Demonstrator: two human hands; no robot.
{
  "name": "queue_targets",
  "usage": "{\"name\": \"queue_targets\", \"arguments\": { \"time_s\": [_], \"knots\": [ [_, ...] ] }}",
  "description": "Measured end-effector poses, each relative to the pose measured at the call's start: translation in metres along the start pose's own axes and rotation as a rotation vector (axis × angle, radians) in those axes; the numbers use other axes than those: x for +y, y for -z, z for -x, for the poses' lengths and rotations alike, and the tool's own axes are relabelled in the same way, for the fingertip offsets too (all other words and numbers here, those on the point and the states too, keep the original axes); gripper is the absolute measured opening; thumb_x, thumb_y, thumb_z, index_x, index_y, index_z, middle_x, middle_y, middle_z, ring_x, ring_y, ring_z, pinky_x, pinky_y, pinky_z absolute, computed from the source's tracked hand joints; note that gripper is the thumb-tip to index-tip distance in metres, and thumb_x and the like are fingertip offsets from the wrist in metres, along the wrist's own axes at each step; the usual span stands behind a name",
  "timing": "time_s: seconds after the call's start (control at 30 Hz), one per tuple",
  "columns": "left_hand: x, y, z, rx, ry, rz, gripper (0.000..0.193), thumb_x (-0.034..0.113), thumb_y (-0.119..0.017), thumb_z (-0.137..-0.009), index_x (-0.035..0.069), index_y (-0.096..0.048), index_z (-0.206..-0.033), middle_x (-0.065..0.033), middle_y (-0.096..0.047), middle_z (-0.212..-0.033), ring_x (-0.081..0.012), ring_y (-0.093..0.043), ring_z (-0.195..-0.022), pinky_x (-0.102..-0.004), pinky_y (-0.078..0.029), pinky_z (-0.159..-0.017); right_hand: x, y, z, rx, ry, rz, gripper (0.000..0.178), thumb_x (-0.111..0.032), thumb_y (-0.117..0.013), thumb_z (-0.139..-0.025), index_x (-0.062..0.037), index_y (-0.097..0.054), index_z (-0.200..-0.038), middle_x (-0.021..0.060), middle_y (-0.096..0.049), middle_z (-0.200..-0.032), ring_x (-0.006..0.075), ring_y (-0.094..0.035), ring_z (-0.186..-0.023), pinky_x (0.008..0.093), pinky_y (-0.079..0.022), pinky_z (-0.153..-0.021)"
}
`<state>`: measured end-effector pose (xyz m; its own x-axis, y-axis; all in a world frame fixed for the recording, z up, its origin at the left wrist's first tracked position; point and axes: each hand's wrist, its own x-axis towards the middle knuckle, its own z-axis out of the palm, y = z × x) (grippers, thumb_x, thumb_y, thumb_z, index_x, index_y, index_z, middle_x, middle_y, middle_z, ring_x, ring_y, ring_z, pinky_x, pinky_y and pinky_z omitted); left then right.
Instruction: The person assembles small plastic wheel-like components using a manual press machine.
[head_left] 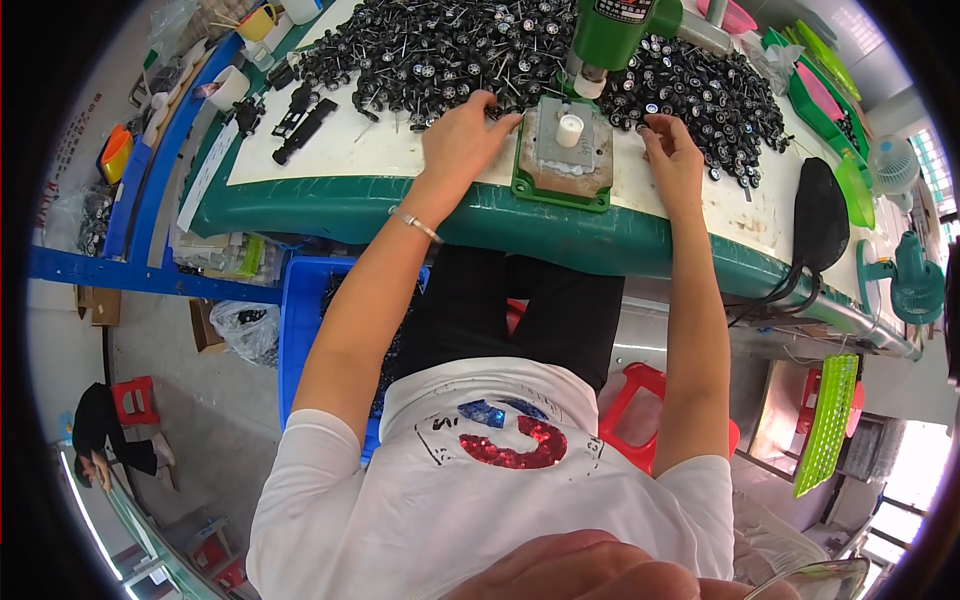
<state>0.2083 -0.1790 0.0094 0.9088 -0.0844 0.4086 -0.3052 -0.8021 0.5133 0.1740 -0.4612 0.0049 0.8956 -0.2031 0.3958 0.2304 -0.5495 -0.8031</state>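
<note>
A large heap of small black toy wheels (440,60), many on thin metal axles, covers the back of the white-topped bench (350,160). My left hand (465,140) is at the heap's near edge, left of the press, its thumb and index finger spread apart. On the right, my right hand (675,160) has its fingers curled at the edge of the heap, with a small wheel (642,128) at the fingertips. Between my hands is the metal press base (575,180) with a white cylindrical fixture (569,130) on it. The green press head (610,40) hangs above this fixture.
Black plastic chassis pieces (305,130) lie at the bench's left. A black padded object (822,215) hangs at the right edge, near a teal fan (915,275). A blue bin (300,320) stands below left, and a red stool (635,410) below right.
</note>
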Motion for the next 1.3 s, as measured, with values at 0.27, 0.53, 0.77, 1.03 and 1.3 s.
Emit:
{"name": "queue_targets", "arguments": {
  "time_s": [0.27, 0.53, 0.77, 1.03, 1.3],
  "knots": [
    [-0.012, 0.003, 0.001, -0.092, 0.016, 0.066, 0.020, 0.027, -0.064, -0.083, 0.012, -0.070, -0.096, -0.0073, -0.069, -0.081, -0.0253, -0.066, -0.074, -0.0359, -0.051, -0.065, 0.000, -0.002, 0.004, 0.004, 0.051, 0.023, 0.020, -0.010, -0.064, -0.089, -0.0035, -0.063, -0.107, 0.0026, -0.065, -0.085, 0.0073, -0.055, -0.065, 0.0227, -0.046, -0.061],
    [-0.027, 0.024, 0.010, -0.040, 0.087, 0.356, 0.026, 0.014, -0.067, -0.083, 0.005, -0.070, -0.107, -0.0055, -0.067, -0.081, -0.0122, -0.059, -0.068, -0.0256, -0.048, -0.064, -0.003, 0.002, 0.005, -0.008, -0.052, -0.165, 0.020, -0.009, -0.064, -0.088, -0.0036, -0.064, -0.107, 0.0015, -0.066, -0.084, 0.0070, -0.056, -0.064, 0.0229, -0.046, -0.059],
    [-0.020, 0.033, 0.025, -0.073, 0.054, 0.547, 0.023, 0.004, -0.063, -0.086, 0.008, -0.070, -0.108, -0.0008, -0.056, -0.083, -0.0067, -0.052, -0.065, -0.0208, -0.042, -0.058, -0.049, -0.016, 0.012, -0.244, -0.128, -0.554, 0.022, -0.006, -0.059, -0.092, -0.0001, -0.062, -0.113, -0.0007, -0.060, -0.087, 0.0062, -0.055, -0.075, 0.0227, -0.046, -0.070],
    [-0.020, 0.026, 0.032, -0.142, 0.105, 0.819, 0.022, -0.001, -0.059, -0.090, 0.004, -0.069, -0.108, -0.0018, -0.057, -0.091, -0.0099, -0.064, -0.077, -0.0199, -0.050, -0.066, -0.072, -0.039, 0.018, -0.105, 0.381, -0.052, 0.012, -0.006, -0.063, -0.084, -0.0050, -0.067, -0.096, 0.0080, -0.067, -0.100, 0.0256, -0.063, -0.087, 0.0319, -0.051, -0.073],
    [-0.014, 0.026, 0.032, -0.104, -0.074, 0.517, 0.019, -0.001, -0.060, -0.088, 0.000, -0.068, -0.105, -0.0074, -0.062, -0.094, -0.0122, -0.065, -0.077, -0.0222, -0.051, -0.069, -0.078, -0.052, 0.028, -0.023, 0.130, -0.188, 0.017, -0.012, -0.067, -0.085, -0.0036, -0.067, -0.101, 0.0097, -0.067, -0.103, 0.0248, -0.062, -0.091, 0.0337, -0.048, -0.082]
  ]
}}
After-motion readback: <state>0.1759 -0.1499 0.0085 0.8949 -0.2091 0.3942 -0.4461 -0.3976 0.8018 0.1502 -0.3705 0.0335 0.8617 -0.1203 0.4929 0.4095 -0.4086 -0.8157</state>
